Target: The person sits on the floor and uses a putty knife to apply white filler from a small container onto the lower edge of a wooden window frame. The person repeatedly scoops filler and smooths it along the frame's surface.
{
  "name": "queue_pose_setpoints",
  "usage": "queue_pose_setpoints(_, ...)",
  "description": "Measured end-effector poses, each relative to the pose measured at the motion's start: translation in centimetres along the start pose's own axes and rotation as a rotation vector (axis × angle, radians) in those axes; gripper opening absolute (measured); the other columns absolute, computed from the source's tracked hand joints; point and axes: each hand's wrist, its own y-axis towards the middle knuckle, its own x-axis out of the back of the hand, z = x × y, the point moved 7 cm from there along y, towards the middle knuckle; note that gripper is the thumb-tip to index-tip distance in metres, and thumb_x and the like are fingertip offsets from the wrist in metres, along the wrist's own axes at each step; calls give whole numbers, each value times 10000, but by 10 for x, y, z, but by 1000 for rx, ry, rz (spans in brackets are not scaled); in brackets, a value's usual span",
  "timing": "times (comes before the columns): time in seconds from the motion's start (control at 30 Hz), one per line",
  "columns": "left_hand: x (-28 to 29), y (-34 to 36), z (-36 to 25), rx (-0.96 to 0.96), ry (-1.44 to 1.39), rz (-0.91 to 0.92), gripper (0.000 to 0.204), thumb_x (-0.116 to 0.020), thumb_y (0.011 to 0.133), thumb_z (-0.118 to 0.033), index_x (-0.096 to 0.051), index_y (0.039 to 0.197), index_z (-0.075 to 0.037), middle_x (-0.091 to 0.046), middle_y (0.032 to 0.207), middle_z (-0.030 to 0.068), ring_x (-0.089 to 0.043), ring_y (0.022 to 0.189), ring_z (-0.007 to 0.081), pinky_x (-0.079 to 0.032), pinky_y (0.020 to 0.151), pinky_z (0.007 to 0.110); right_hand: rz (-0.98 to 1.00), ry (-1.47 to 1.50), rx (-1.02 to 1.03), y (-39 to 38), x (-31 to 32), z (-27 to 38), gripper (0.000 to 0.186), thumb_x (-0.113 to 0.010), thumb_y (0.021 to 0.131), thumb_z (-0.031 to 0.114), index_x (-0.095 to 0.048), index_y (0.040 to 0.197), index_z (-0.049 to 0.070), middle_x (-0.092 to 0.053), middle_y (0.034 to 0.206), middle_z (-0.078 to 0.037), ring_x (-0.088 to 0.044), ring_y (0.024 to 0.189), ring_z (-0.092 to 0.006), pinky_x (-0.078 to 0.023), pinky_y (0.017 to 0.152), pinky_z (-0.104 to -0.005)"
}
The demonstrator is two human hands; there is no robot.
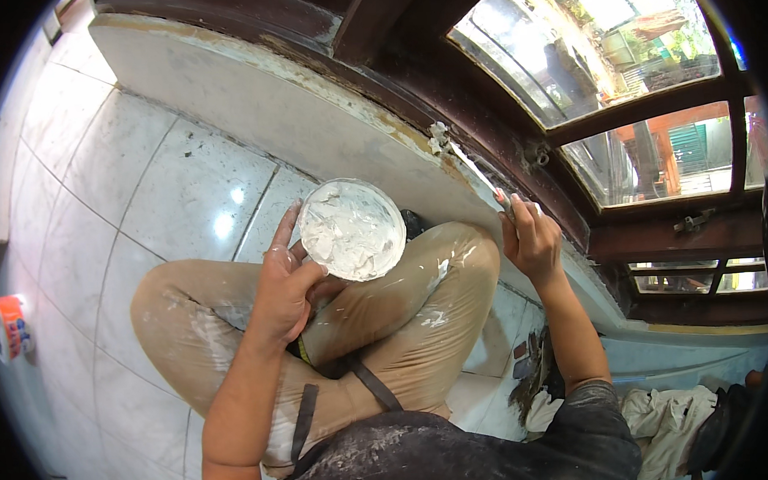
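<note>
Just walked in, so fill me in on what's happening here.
A person in spattered beige trousers is sitting on the tiled floor. Their left hand holds a round tub of white paste. Their right hand grips a narrow spatula-like tool, with a white clump at its far end, by the low wall's top edge and the dark window frame. Whether the clump touches the wall isn't clear.

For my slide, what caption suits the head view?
Left hand holding a tub of white paste, right hand holding a paste-tipped tool by the window frame.
</note>
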Motion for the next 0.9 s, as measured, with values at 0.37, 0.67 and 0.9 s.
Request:
queue_pose_setpoints(0.37, -4, -1, -1, 4, 50, -16, 1065, -589, 898, 155, -96, 1827, -15, -564, 1649, 287, -684, 1433, 356, -647, 1141, 475, -20, 107, -28, 5, 5, 5, 466, -845, 970, 72, -683, 1391, -41, -720, 905, -143, -683, 626, -268, -549, 558, -401)
queue_pose_setpoints(0.67, -9, -1, -3, -11, 40, -22, 1061, -590, 896, 156, -103, 1824, -10, -558, 1650, 286, -673, 1445, 358, -629, 1170, 481, 148, 208, -179, 25, -7, 11, 435, -830, 966, 9, -717, 1380, -60, -746, 946, -189, -724, 675, -319, -573, 613, -423)
queue_pose_setpoints(0.9, -4, -1, -2, -4, 14, -12, 1060, -649, 949, 149, -88, 1830, -32, -584, 1615, 270, -716, 1375, 343, -699, 1060, 473, 98, 324, -314, -4, -15, -17, 383, -791, 1017, -9, -710, 1388, -58, -783, 1027, -215, -781, 767, -306, -617, 695, -407)
